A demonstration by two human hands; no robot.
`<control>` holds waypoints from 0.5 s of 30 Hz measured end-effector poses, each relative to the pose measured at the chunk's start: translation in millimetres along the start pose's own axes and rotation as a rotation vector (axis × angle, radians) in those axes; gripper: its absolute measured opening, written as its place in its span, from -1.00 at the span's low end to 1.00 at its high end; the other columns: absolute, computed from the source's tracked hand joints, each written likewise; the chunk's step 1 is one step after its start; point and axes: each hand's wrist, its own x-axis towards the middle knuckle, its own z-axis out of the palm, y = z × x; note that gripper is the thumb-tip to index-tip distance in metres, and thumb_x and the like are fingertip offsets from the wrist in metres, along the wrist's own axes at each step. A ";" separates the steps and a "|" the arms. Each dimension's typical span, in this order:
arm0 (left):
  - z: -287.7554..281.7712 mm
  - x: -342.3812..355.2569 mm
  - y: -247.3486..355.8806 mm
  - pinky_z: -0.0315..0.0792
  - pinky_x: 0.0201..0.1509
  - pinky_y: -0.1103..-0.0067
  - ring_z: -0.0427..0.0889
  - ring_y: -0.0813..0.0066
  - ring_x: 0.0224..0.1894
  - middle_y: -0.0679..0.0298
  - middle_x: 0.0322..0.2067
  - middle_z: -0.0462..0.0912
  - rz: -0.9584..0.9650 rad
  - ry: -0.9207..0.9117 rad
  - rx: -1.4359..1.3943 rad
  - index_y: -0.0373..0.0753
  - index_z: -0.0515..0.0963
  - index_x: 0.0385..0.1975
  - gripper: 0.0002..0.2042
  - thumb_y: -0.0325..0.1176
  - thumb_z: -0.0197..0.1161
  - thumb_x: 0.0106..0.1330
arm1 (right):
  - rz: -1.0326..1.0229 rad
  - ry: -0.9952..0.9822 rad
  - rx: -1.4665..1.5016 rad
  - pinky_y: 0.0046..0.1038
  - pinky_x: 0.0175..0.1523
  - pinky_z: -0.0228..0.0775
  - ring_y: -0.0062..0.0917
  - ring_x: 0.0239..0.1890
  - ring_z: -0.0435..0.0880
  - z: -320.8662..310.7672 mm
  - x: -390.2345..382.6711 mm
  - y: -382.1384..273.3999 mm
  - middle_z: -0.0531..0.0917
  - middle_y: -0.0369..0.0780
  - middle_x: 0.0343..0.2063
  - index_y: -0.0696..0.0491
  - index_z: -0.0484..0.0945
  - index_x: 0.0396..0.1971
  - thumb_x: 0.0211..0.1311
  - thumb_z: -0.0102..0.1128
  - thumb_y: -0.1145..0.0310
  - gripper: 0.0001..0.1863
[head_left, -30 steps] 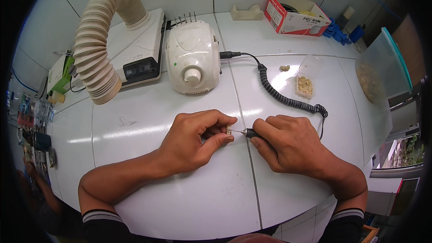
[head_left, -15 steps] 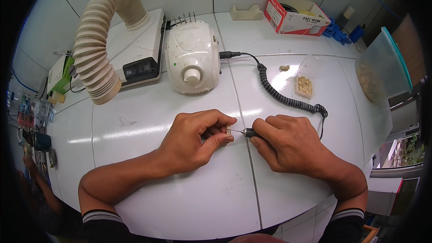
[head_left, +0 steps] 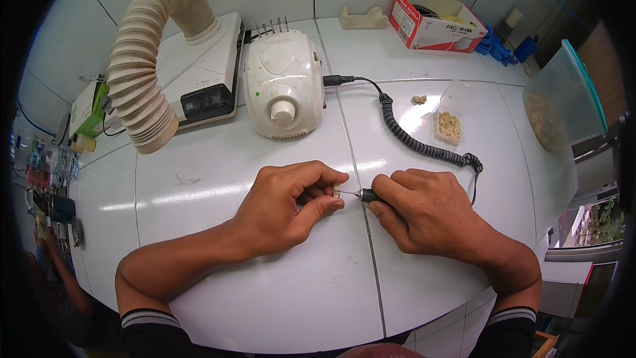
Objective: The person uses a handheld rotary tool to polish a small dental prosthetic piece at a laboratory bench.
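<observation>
Between the thumb and fingers of my left hand (head_left: 289,202) is pinched a small cream-coloured piece (head_left: 336,190), mostly covered by the fingertips. My right hand (head_left: 427,212) is closed round a dark rotary handpiece (head_left: 368,195) with a metal nose. Its thin bit (head_left: 348,193) points left and reaches the cream piece; whether it touches is too fine to tell. A coiled black cord (head_left: 424,150) runs from behind my right hand to the white control unit (head_left: 283,86), which has a round knob and several burs standing on top.
Right of the unit stand an open clear box (head_left: 449,127) of small cream pieces and one loose cream piece (head_left: 419,100). A ribbed hose (head_left: 136,66) arches at the left. A mask box (head_left: 434,26) and a clear tub (head_left: 563,106) stand back right. Another person's hand (head_left: 48,242) shows far left.
My hands, the handpiece and the cream piece keep nearly the same place. At the far left, the other person's hand has shifted slightly.
</observation>
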 end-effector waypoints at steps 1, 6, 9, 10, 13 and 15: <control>0.1 -0.1 -0.1 0.64 -0.11 0.61 0.76 0.61 -0.26 0.25 -0.31 0.80 -0.001 0.000 -0.001 -0.44 0.75 0.13 -0.74 -0.55 0.47 0.50 | -0.001 0.001 0.001 -0.18 -0.39 0.54 -0.25 -0.42 0.78 0.1 0.0 0.1 0.68 -0.19 -0.49 0.05 0.64 -0.05 0.59 0.33 0.17 -0.75; -0.1 0.3 0.0 0.64 -0.11 0.61 0.76 0.61 -0.27 0.25 -0.32 0.79 0.006 -0.003 0.006 -0.43 0.76 0.13 -0.73 -0.55 0.48 0.49 | -0.002 0.009 -0.003 -0.18 -0.40 0.54 -0.24 -0.41 0.78 0.2 -0.2 -0.7 0.67 -0.19 -0.50 0.05 0.64 -0.04 0.59 0.33 0.18 -0.76; 0.8 0.8 -1.9 0.64 -0.12 0.61 0.76 0.61 -0.27 0.25 -0.32 0.79 0.007 -0.002 -0.003 -0.44 0.76 0.13 -0.73 -0.56 0.47 0.49 | -0.006 0.014 -0.003 -0.18 -0.40 0.54 -0.24 -0.42 0.78 2.2 -0.3 0.9 0.67 -0.20 -0.50 0.05 0.64 -0.04 0.58 0.33 0.18 -0.76; 0.2 0.4 -1.1 0.64 -0.12 0.61 0.76 0.61 -0.27 0.25 -0.32 0.79 0.007 0.000 -0.006 -0.44 0.76 0.13 -0.73 -0.56 0.47 0.49 | -0.009 0.016 -0.003 -0.18 -0.40 0.54 -0.24 -0.42 0.78 1.5 -0.2 0.6 0.67 -0.20 -0.50 0.05 0.64 -0.04 0.58 0.33 0.18 -0.76; -0.5 0.0 -0.4 0.64 -0.12 0.61 0.76 0.60 -0.27 0.25 -0.32 0.79 0.021 0.005 -0.005 -0.44 0.75 0.13 -0.73 -0.56 0.47 0.49 | -0.014 0.023 -0.002 -0.17 -0.39 0.54 -0.24 -0.42 0.78 -0.2 0.1 -0.2 0.67 -0.20 -0.50 0.05 0.63 -0.04 0.58 0.34 0.19 -0.76; 0.0 0.1 -1.0 0.64 -0.12 0.61 0.77 0.60 -0.27 0.24 -0.32 0.79 0.023 0.006 -0.004 -0.44 0.75 0.13 -0.73 -0.56 0.47 0.49 | -0.013 0.020 0.002 -0.17 -0.39 0.55 -0.23 -0.42 0.78 0.2 0.1 -0.1 0.67 -0.20 -0.50 0.05 0.63 -0.05 0.57 0.34 0.19 -0.76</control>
